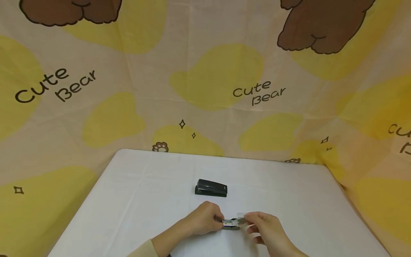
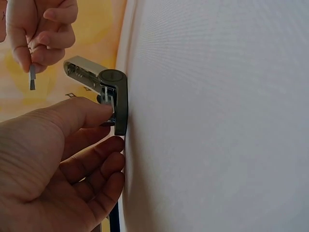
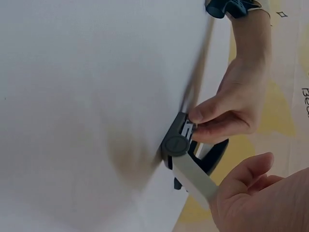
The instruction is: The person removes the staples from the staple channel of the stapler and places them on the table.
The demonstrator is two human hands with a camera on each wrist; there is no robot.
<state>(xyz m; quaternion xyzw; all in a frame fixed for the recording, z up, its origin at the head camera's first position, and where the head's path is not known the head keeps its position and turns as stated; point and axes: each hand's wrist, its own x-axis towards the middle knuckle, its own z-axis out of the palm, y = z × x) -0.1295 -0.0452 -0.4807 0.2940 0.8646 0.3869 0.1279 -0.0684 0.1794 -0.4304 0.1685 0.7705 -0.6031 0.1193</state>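
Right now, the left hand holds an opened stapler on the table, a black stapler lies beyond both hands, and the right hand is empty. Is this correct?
Not entirely: the right hand is not empty; the left wrist view shows it pinching a small grey strip. The left hand does hold an opened stapler on the table, and a black stapler lies beyond.
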